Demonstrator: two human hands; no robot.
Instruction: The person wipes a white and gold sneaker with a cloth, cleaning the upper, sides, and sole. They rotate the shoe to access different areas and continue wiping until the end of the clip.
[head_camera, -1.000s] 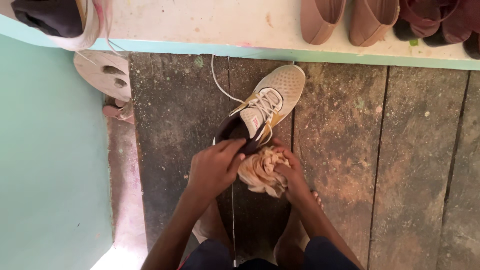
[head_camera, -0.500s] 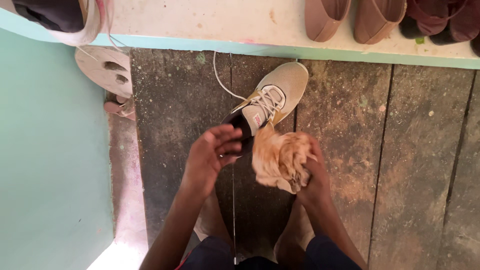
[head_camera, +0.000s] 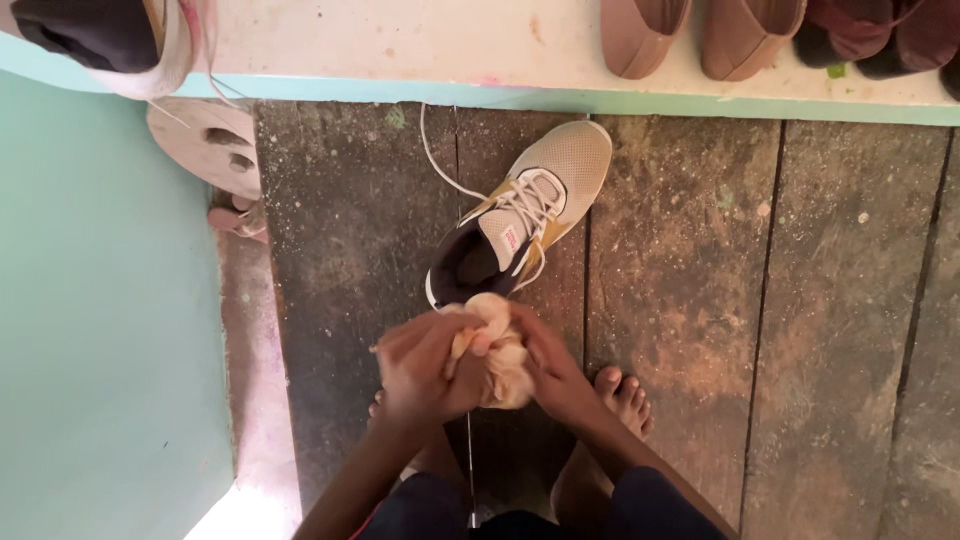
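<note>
A home's entryway or porch, worn dark wooden floorboards (head_camera: 700, 300), a pale painted ledge (head_camera: 420, 50) lined with slip-on shoes (head_camera: 700, 35), a laced sneaker (head_camera: 525, 215) on the planks, mint-green wall (head_camera: 100, 320), a sandal (head_camera: 205, 145) beside it, bare feet (head_camera: 620, 400).

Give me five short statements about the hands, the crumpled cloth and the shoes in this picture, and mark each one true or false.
1. Both hands, the left hand and the right hand, grip the crumpled tan cloth. True.
2. The beige lace-up sneaker with the dark lining stands on the pale shelf. False: it lies on the dark worn wooden floorboards, just beyond the hands.
3. The sneaker's white laces are loose, one trailing toward the shelf edge. True.
4. The person wears shoes. False: bare toes show beside the right hand.
5. Pinkish-brown slip-on shoes sit on the pale shelf with the turquoise edge. True.
</note>
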